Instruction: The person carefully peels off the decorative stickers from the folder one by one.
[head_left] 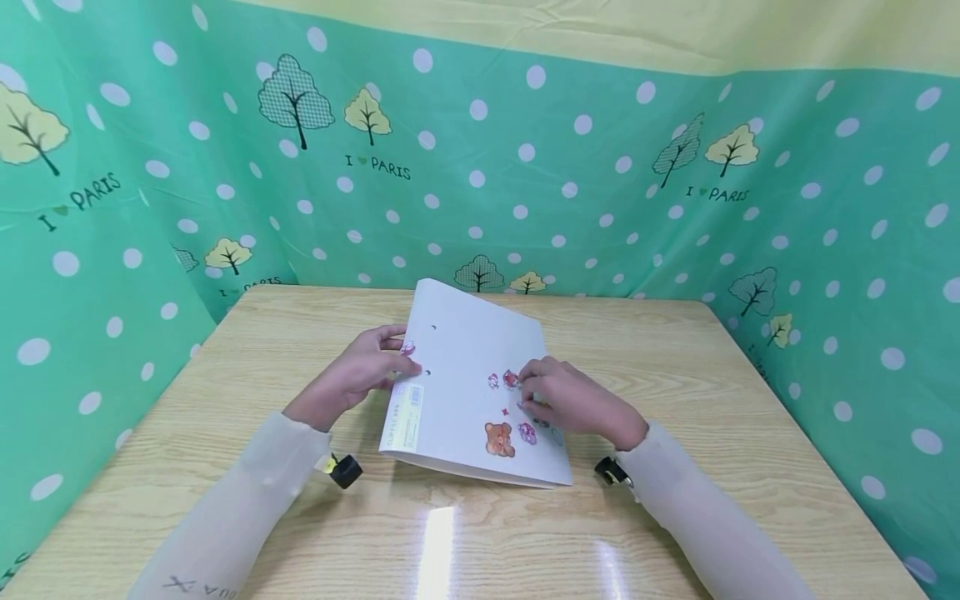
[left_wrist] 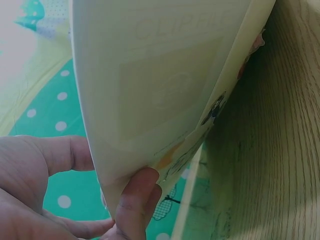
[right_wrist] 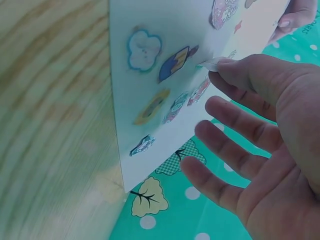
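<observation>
A white clip file folder (head_left: 468,333) stands tilted on the table, with cartoon stickers on its cover, among them a brown bear sticker (head_left: 499,439). My left hand (head_left: 365,367) grips the folder's spine side, thumb on the cover and fingers behind. In the left wrist view, its fingers lie on both sides of the folder's cover (left_wrist: 145,95). My right hand (head_left: 573,400) is at the cover's right half. In the right wrist view, its thumb and forefinger pinch a small pale sticker (right_wrist: 212,64) against the cover, while the other fingers are spread. The sticker's print is hidden.
A wooden table (head_left: 637,333) lies beneath the folder. Green dotted cloth (head_left: 480,200) with printed trees hangs behind and at both sides. A yellow label (head_left: 405,421) is stuck near the folder's lower left corner.
</observation>
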